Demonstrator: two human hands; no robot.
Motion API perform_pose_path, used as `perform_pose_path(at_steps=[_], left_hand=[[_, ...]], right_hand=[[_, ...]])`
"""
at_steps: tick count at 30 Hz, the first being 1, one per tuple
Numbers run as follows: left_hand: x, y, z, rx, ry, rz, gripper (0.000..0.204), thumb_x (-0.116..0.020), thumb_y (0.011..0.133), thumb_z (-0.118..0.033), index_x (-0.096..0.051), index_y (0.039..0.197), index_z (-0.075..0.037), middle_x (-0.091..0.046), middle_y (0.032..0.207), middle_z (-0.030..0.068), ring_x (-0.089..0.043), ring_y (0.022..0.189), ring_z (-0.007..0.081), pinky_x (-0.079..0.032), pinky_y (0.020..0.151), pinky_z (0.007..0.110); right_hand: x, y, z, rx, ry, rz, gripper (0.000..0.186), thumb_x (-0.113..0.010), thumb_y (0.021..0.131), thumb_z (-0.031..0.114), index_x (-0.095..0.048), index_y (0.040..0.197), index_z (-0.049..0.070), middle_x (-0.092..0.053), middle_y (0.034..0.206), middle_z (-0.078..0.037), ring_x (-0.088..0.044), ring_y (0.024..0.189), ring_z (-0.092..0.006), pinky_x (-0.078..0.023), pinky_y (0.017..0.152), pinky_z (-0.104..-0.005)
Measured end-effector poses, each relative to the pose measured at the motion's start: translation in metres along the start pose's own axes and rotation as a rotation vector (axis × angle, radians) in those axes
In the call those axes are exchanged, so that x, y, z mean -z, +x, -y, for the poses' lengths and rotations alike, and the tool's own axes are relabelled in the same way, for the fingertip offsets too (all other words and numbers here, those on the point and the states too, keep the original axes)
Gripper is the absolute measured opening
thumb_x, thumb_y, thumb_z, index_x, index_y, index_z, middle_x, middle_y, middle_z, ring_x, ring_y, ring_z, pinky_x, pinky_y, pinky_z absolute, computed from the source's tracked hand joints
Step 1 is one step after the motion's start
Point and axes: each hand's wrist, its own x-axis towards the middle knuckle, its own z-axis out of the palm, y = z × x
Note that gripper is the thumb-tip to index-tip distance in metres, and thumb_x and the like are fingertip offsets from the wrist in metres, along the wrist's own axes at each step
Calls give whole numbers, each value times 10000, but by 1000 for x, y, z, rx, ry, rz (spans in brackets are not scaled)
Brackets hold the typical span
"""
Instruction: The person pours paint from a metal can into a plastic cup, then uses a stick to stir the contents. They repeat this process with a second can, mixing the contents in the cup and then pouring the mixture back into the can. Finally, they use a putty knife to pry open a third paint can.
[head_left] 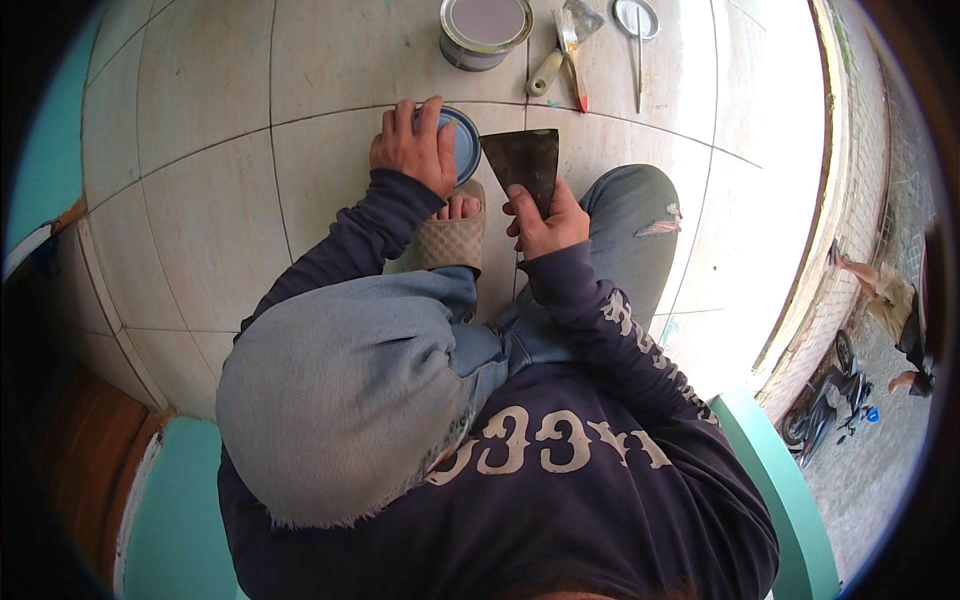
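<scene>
My left hand [414, 147] wraps over the side of a small round can [464, 150] with a blue-grey top, standing on the tiles just ahead of my sandalled foot. In my right hand [548, 219] is a putty knife [525, 160], its wide dark blade pointing away from me. The blade's left corner is beside the can's rim; whether they touch I cannot tell. My fingers hide most of the knife's handle.
Farther off stands a larger open paint can [485, 30] with greyish contents. To its right lie a second scraper [546, 74], a paintbrush [571, 58], and a round lid [636, 18] with a thin stick [640, 70] across it. At right, beyond a ledge, are a motorcycle [830, 405] and a person [890, 305].
</scene>
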Motion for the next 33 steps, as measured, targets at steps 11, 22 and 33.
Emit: perform_pose_path(at_steps=[11, 22, 33], left_hand=[[5, 0, -4, 46, -32, 43, 333, -538, 924, -249, -553, 1197, -60, -551, 1082, 165, -548, 977, 381, -483, 800, 470], [6, -1, 8, -17, -8, -1, 342, -554, 902, -249, -546, 1187, -59, -534, 1024, 153, -554, 904, 359, -504, 704, 456], [8, 2, 8, -30, -4, 15, 345, -557, 908, -220, -534, 1208, -52, -548, 1054, 168, -556, 961, 379, -493, 773, 458]], right_hand=[[-12, 5, 5, 304, -319, 38, 186, -619, 893, 172, -611, 1032, 49, -643, 751, -216, -639, 735, -420, -504, 633, -406], [-4, 44, 1, -211, 185, 298, 214, -701, 878, 250, -637, 877, 46, -629, 648, -36, -542, 496, -110, -427, 456, -297], [7, 88, -35, -706, 745, 828, 253, -730, 865, 299, -576, 874, 97, -562, 681, -37, -444, 458, -97, -332, 387, -257]])
